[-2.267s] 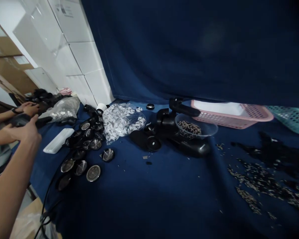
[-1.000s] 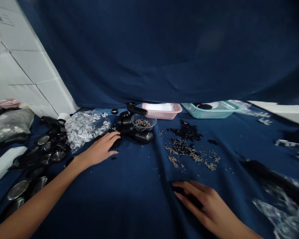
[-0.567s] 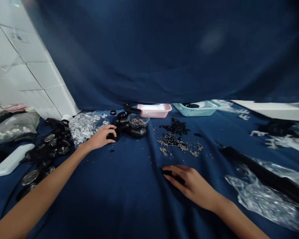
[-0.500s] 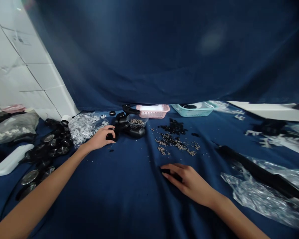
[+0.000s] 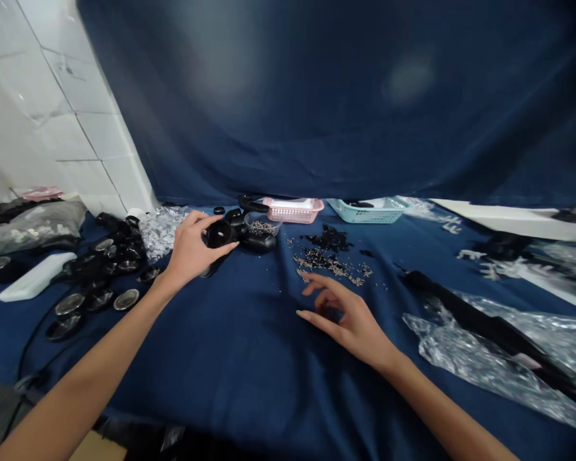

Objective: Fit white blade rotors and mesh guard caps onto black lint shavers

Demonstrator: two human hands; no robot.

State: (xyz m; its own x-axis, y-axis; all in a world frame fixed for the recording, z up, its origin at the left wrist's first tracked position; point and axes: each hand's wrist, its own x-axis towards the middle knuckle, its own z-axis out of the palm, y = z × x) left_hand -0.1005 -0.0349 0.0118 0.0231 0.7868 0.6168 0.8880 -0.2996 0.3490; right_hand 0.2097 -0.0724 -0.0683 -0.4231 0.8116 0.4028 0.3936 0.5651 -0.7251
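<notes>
My left hand (image 5: 194, 246) grips a round black cup-like part (image 5: 219, 235) between thumb and fingers, left of the centre. Just behind it are more black parts (image 5: 259, 241) and a clear bowl (image 5: 264, 227) of small screws. My right hand (image 5: 343, 317) hovers over the blue cloth (image 5: 249, 333) with fingers apart and nothing between them. Beyond its fingertips lie scattered small screws (image 5: 317, 259) and a heap of small black pieces (image 5: 331, 237).
At the left are black round parts (image 5: 98, 298), a white block (image 5: 36, 276) and plastic bags (image 5: 33, 227). A pink basket (image 5: 295, 213) and a teal basket (image 5: 369, 214) stand behind. A black electric-screwdriver-like tool (image 5: 470, 317) lies on clear plastic (image 5: 484, 371) at the right.
My left hand has lifted the round black part from beside the other parts. My right hand has risen and its fingers have spread. The view has shifted, showing the cloth's front edge.
</notes>
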